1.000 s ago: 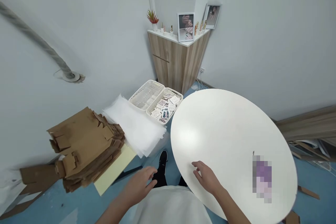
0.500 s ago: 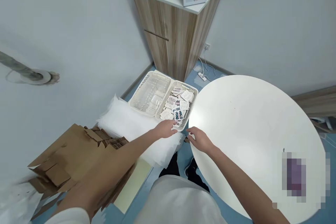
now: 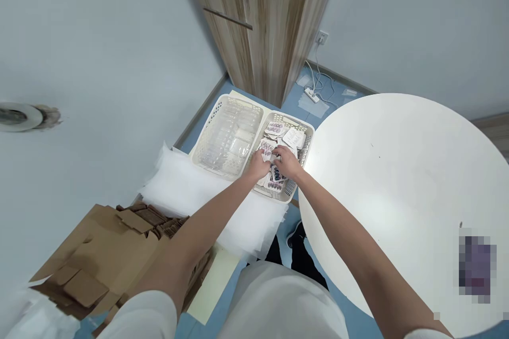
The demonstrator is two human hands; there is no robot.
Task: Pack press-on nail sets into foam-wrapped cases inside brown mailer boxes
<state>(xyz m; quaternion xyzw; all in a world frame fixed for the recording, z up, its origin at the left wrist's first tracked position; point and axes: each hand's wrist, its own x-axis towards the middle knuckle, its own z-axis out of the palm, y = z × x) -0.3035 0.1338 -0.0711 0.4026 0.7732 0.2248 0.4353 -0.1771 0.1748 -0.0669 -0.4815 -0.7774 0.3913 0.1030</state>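
Observation:
Both my hands reach into a white plastic basket on the floor that is filled with several small printed cards of press-on nails. My left hand rests on the cards near the basket's left side, fingers curled down onto them. My right hand lies beside it over the cards, fingers bent among them. Whether either hand has a card gripped is hidden by the hands themselves. A second white basket with clear plastic trays stands directly to the left.
A round white table stands right of the baskets. A stack of white foam sheets and a pile of flat brown cardboard boxes lie to the left. A wooden cabinet and a power strip are behind.
I have leaned forward and down. Both hands moved from the basket's near edge and the table rim into the card basket, coming together on the cards.

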